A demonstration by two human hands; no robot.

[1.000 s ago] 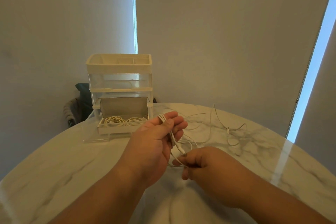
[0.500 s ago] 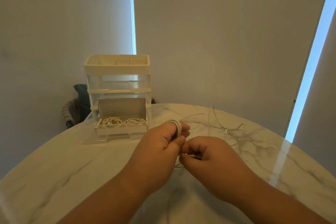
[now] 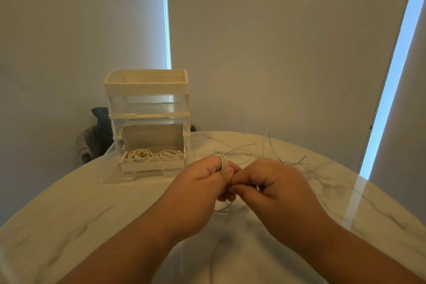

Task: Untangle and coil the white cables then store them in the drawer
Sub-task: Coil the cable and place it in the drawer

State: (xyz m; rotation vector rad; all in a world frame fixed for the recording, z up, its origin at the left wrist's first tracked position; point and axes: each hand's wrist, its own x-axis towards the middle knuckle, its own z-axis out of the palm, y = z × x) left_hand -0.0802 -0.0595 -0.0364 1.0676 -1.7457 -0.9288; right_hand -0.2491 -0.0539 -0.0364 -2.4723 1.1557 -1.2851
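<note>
marble table [image 3: 92,210], pale blinds [image 3: 276,53], left hand [image 3: 198,191] grasping coiled cable [image 3: 223,161], right hand [image 3: 274,187] pinching it

Head view checked: no text, label, brand, number or sign can be read on anything in frame.
</note>
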